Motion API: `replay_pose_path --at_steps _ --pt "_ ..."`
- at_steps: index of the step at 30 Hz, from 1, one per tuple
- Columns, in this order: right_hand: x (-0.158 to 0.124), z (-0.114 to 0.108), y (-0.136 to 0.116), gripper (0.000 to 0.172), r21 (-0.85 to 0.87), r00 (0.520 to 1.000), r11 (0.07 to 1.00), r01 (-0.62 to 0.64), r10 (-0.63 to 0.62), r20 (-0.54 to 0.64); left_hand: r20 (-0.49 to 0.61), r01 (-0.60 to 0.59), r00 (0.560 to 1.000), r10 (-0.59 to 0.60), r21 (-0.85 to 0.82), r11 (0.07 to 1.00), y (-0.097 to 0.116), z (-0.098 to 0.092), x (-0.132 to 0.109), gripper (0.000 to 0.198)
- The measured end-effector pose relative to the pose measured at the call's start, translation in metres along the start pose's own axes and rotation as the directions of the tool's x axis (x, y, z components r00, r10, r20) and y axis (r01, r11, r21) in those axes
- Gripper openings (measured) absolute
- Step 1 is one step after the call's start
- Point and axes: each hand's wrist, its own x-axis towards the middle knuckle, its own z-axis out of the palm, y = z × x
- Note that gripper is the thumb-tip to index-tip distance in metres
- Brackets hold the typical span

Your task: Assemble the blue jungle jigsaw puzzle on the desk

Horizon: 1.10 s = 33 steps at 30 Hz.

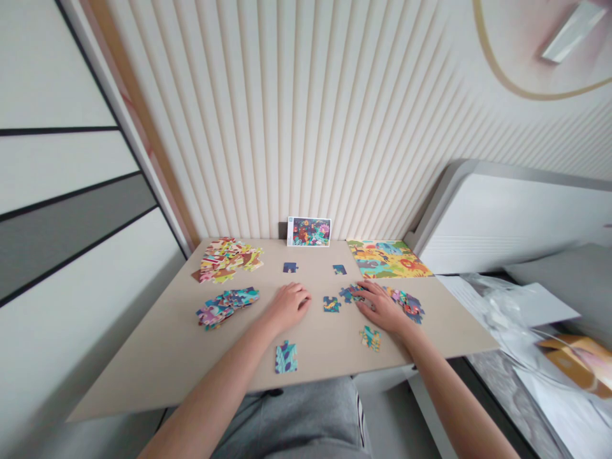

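My left hand rests palm down on the beige table, fingers curled loosely, holding nothing. A blue jigsaw piece lies just right of it. My right hand lies flat with fingers stretched over a small cluster of joined blue pieces. Beside that hand sits a heap of dark multicoloured pieces. Loose pieces lie near the front edge, one blue-leafed and one teal and yellow. Two small blue pieces lie further back.
A pile of blue pieces and a pile of orange-pink pieces sit at the left. A finished yellow puzzle lies back right. A reference picture leans on the ribbed wall. A bed with papers stands to the right.
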Motion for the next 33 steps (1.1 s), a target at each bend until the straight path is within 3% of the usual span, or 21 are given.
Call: replay_pose_path --at_steps 9,14,19,23,27,33 --pt "-0.005 0.004 0.006 0.034 -0.049 0.996 0.998 -0.027 0.023 -0.084 0.007 0.000 1.000 0.000 0.019 1.000 0.001 0.001 -0.001 0.013" --pt "-0.002 0.002 0.004 0.035 -0.037 0.989 0.999 -0.025 0.020 -0.147 -0.050 0.028 0.999 -0.022 0.135 0.990 -0.009 -0.001 0.001 0.020" --pt "0.024 0.004 0.003 0.044 -0.071 0.998 0.997 -0.039 0.035 -0.057 -0.139 0.145 0.984 -0.115 0.231 0.962 -0.038 -0.002 0.014 0.033" --pt "0.055 0.013 0.001 0.055 -0.112 0.995 0.992 -0.054 0.063 0.072 -0.146 0.192 0.976 -0.159 0.251 0.949 -0.055 0.004 0.018 0.036" --pt "0.076 0.023 0.000 0.057 -0.149 0.986 0.986 -0.070 0.091 0.140 -0.135 0.206 0.975 -0.175 0.259 0.944 -0.059 0.008 0.014 0.038" --pt "0.080 0.025 -0.005 0.057 -0.166 0.984 0.981 -0.097 0.120 0.134 -0.141 0.220 0.972 -0.190 0.246 0.944 -0.055 0.007 0.010 0.036"
